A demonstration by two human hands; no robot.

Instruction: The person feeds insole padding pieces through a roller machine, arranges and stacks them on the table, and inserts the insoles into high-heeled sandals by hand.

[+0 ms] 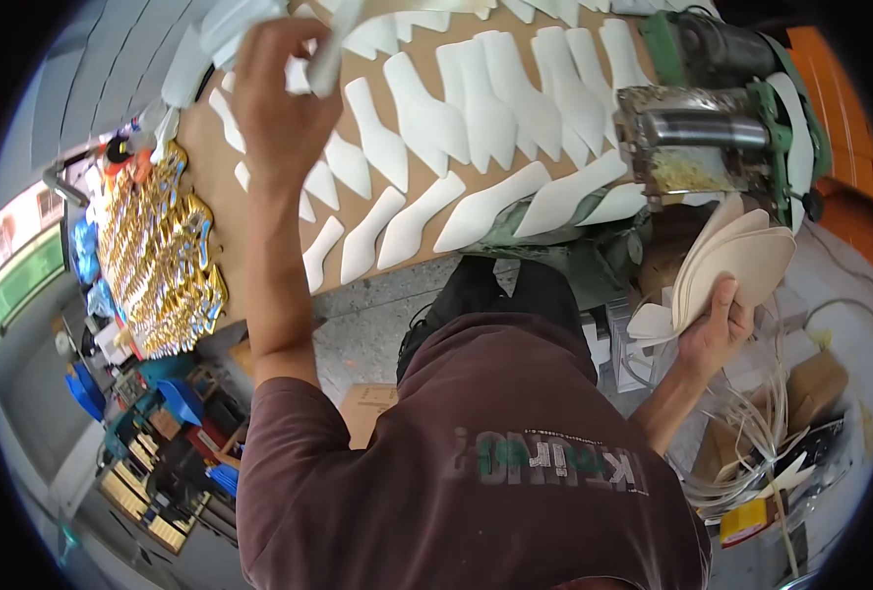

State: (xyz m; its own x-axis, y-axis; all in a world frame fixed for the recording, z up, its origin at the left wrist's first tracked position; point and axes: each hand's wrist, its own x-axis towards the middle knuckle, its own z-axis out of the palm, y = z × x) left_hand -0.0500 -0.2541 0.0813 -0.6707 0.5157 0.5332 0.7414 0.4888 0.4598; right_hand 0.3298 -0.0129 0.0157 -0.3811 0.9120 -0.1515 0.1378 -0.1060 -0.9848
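My left hand point(287, 108) is raised over the left part of the brown table point(235, 231). Its fingers are pinched on a white piece point(328, 61), blurred by motion. Below and beside it, many flat white sole-shaped pieces point(426, 113) lie in overlapping rows. On the right, my right hand point(717, 332) grips a fanned stack of pale sole pieces point(726, 265), thumb on top, in front of the roller machine.
A green machine with a metal roller point(707, 130) stands at the table's right end. Shiny gold pieces point(156, 256) are heaped at the left. Coiled clear tubing point(751, 472) and a cardboard box point(815, 393) lie low at right. An orange cabinet point(840, 128) stands behind the machine.
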